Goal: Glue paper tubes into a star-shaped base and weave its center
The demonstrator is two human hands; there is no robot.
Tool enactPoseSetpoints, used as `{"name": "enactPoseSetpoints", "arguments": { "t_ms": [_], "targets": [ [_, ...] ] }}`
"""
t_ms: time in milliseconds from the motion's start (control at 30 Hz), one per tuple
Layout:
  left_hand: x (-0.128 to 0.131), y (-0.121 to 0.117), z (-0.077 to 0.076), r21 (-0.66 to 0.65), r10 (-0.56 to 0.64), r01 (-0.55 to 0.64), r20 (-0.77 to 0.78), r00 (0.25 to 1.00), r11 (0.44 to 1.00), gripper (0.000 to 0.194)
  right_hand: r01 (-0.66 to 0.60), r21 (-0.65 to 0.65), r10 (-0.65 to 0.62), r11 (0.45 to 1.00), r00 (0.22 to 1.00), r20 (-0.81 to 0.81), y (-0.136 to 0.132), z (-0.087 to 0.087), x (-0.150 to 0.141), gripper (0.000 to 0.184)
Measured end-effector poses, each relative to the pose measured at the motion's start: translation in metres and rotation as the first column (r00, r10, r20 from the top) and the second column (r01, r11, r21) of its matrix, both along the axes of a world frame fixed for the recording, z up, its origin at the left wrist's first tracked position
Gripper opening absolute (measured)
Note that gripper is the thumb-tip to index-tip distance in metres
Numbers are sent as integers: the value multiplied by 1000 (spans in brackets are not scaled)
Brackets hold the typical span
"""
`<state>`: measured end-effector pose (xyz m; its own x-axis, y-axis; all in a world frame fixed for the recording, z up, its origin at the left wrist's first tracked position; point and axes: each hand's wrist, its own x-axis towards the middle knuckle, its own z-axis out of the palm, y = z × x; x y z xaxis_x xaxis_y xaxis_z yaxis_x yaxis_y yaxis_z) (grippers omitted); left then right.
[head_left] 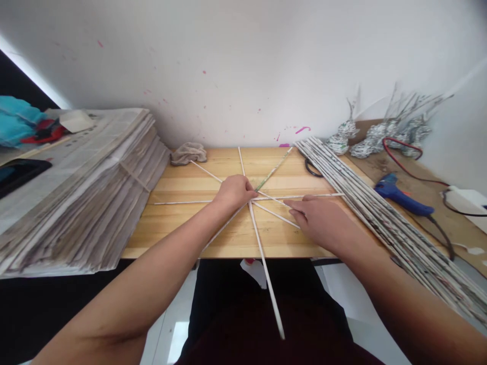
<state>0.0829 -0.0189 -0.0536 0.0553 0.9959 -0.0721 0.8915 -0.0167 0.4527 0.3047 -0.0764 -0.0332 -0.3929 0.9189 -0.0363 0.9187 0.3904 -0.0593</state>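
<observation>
Right hand (317, 218) holds rod (280, 202) close beside rod pile (352, 200).

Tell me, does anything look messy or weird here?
Pink splatters look odd on the pale wall, maybe paint. Also, one long white stick pokes past the front edge of the table, over the person's lap.

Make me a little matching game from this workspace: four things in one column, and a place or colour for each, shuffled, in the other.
Column one
1. Crossed sticks
2. Newspaper pile
3. Glue gun
4. Crumpled cloth

Column two
A. Blue, on the right side
B. Small and greyish-brown, near the wall
C. Meeting at the left hand
D. Tall and layered, on the left side

Right pairs: 1-C, 2-D, 3-A, 4-B.
</observation>
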Motion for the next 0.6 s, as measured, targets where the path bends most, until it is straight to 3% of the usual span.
{"name": "enactPoseSetpoints", "arguments": {
  "t_ms": [133,467,600],
  "targets": [
    [0,1,-2,11,18,-18,5,1000,1000,12,-10,-12,9,1000,997,-80,5,-5,-2,38],
    [-13,1,-12,-17,-66,72,234,970,997,12,-45,29,51,999,973,-225,23,-20,-1,37],
    [-15,1,-15,-10,-70,77,299,952,997,12,-58,-15,51,998,952,-302,26,-23,2,35]
  ]
}}
